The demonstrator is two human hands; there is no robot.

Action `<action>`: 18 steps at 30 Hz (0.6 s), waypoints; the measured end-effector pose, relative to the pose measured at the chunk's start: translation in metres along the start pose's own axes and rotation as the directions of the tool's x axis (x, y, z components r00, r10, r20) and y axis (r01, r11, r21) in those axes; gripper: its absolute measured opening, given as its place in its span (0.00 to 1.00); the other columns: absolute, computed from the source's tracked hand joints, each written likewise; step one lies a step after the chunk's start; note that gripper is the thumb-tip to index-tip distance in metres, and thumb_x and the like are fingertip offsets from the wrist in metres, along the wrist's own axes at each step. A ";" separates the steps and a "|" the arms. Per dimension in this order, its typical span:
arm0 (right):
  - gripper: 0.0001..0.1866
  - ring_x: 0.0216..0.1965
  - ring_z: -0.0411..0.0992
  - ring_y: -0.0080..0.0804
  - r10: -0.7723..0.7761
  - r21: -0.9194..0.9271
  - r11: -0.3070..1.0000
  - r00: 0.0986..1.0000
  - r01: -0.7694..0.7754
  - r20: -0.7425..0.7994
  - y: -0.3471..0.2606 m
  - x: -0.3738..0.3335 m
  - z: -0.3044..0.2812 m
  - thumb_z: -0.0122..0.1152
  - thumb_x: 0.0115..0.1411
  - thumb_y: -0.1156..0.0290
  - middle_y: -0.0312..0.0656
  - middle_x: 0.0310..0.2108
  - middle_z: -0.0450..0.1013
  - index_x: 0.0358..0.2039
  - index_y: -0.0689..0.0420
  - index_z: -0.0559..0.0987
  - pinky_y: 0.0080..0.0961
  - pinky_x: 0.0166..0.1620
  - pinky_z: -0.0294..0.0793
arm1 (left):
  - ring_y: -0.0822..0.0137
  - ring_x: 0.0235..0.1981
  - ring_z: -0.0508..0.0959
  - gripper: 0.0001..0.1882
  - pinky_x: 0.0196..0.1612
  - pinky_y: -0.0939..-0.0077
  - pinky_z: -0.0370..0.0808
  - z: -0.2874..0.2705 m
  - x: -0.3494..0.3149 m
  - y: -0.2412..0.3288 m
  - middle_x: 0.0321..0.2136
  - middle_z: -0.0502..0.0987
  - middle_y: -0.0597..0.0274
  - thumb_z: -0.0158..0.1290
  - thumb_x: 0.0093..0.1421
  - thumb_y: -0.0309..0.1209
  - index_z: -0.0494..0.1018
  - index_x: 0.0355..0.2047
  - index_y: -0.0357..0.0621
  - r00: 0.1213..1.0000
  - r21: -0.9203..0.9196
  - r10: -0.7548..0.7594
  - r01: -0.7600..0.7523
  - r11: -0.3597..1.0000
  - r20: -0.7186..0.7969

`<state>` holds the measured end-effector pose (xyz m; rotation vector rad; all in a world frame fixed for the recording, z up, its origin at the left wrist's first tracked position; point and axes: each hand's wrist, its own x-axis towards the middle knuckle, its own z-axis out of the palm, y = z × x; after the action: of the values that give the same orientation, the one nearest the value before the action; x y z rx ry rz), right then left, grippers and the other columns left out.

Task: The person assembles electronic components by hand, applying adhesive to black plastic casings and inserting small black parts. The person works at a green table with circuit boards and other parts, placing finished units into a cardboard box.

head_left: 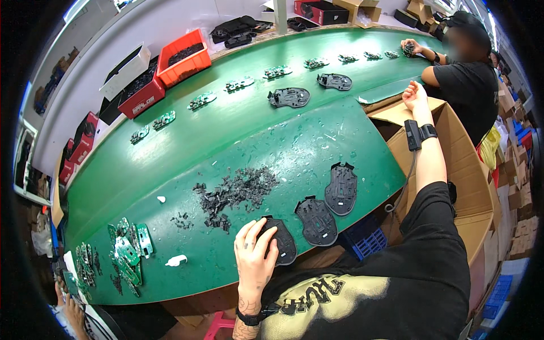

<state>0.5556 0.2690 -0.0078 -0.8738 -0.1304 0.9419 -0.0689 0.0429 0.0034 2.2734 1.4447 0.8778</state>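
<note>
At the near edge of the green bench, my left hand [257, 253] has its fingers bent over the left side of a black computer-mouse base shell [285, 245], gripping it as it lies on the table. Two more mouse base shells, a middle one [316, 222] and a farther one [342, 190], lie in a row to its right. My right hand [416, 95] is raised at the right, above an open cardboard carton [462, 175]. Its fingers are curled in, and nothing shows in them. A cabled black device is strapped to that wrist.
Small black plastic pieces [235, 192] lie heaped mid-bench. Green circuit boards [127, 249] are piled at left; more boards [239, 83] line the far strip beside two mouse shells [289, 97]. A white bottle [176, 260] lies nearby. A red bin [184, 59] stands behind. A co-worker [467, 85] sits far right.
</note>
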 end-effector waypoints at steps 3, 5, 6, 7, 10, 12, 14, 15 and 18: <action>0.07 0.17 0.58 0.19 0.015 0.019 1.000 1.000 -0.015 -0.015 0.000 -0.001 0.002 0.52 0.63 0.66 0.28 0.18 0.61 0.32 0.55 0.74 0.16 0.20 0.58 | 0.53 0.54 0.67 0.15 0.57 0.60 0.65 0.000 0.000 0.000 0.50 0.73 0.59 0.58 0.50 0.23 0.77 0.40 0.46 1.000 0.003 -0.002 0.002 1.000 -0.001; 0.07 0.18 0.58 0.19 0.010 0.012 1.000 1.000 -0.009 -0.019 0.001 -0.001 0.003 0.52 0.63 0.66 0.28 0.19 0.61 0.32 0.55 0.74 0.16 0.20 0.58 | 0.53 0.54 0.68 0.15 0.57 0.60 0.65 0.000 0.000 0.000 0.50 0.73 0.59 0.58 0.50 0.23 0.77 0.40 0.46 1.000 0.000 -0.001 0.001 1.000 -0.003; 0.07 0.18 0.58 0.19 0.007 0.009 1.000 1.000 -0.007 -0.021 0.002 -0.002 0.003 0.52 0.63 0.66 0.28 0.19 0.61 0.32 0.55 0.74 0.16 0.20 0.58 | 0.53 0.54 0.68 0.16 0.57 0.60 0.65 0.000 -0.001 0.000 0.50 0.73 0.59 0.58 0.49 0.23 0.77 0.40 0.46 1.000 0.001 0.000 0.000 1.000 -0.005; 0.07 0.18 0.58 0.19 0.003 0.000 1.000 1.000 -0.003 -0.017 0.001 0.000 0.002 0.52 0.63 0.66 0.28 0.18 0.61 0.32 0.55 0.73 0.16 0.20 0.58 | 0.53 0.54 0.68 0.16 0.57 0.60 0.65 0.000 0.000 0.000 0.50 0.73 0.59 0.58 0.49 0.23 0.77 0.40 0.45 1.000 0.000 0.002 -0.002 1.000 -0.007; 0.08 0.18 0.58 0.19 -0.004 -0.023 1.000 1.000 0.004 -0.010 0.000 0.002 0.000 0.53 0.62 0.65 0.28 0.18 0.61 0.31 0.55 0.73 0.16 0.20 0.58 | 0.53 0.54 0.68 0.16 0.57 0.60 0.65 0.000 0.000 0.000 0.50 0.73 0.59 0.58 0.49 0.23 0.77 0.41 0.45 1.000 0.002 0.006 -0.006 1.000 -0.007; 0.08 0.18 0.58 0.19 -0.005 -0.030 1.000 1.000 0.004 -0.014 0.001 0.001 0.002 0.53 0.62 0.65 0.28 0.18 0.61 0.31 0.55 0.73 0.15 0.20 0.58 | 0.53 0.54 0.68 0.16 0.57 0.60 0.65 0.000 0.000 0.000 0.50 0.73 0.59 0.58 0.49 0.23 0.77 0.41 0.45 1.000 0.005 0.005 -0.005 1.000 -0.005; 0.08 0.18 0.58 0.19 -0.015 -0.034 0.999 1.000 0.014 -0.020 0.001 0.000 0.002 0.53 0.62 0.65 0.28 0.19 0.61 0.31 0.56 0.73 0.15 0.20 0.58 | 0.53 0.54 0.68 0.16 0.56 0.60 0.65 -0.001 0.000 0.000 0.50 0.73 0.59 0.58 0.50 0.23 0.77 0.41 0.45 1.000 0.005 0.009 -0.009 1.000 -0.002; 0.08 0.18 0.58 0.19 -0.020 -0.036 0.999 1.000 0.019 -0.024 0.001 -0.001 0.003 0.52 0.62 0.65 0.28 0.19 0.62 0.31 0.56 0.73 0.15 0.20 0.58 | 0.53 0.54 0.68 0.16 0.56 0.60 0.65 0.000 0.000 0.000 0.50 0.73 0.59 0.58 0.50 0.23 0.77 0.41 0.45 1.000 0.005 0.009 -0.009 1.000 -0.002; 0.07 0.18 0.58 0.18 0.002 -0.017 1.000 0.998 -0.003 -0.057 0.002 -0.001 0.005 0.53 0.63 0.65 0.28 0.19 0.62 0.32 0.55 0.74 0.15 0.20 0.57 | 0.53 0.54 0.68 0.16 0.57 0.60 0.65 0.000 0.000 0.000 0.50 0.73 0.58 0.58 0.50 0.23 0.77 0.41 0.45 1.000 0.002 0.006 -0.006 1.000 -0.002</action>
<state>0.5521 0.2717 -0.0056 -0.9158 -0.0885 0.9182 -0.0691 0.0432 0.0038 2.2804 1.4411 0.8810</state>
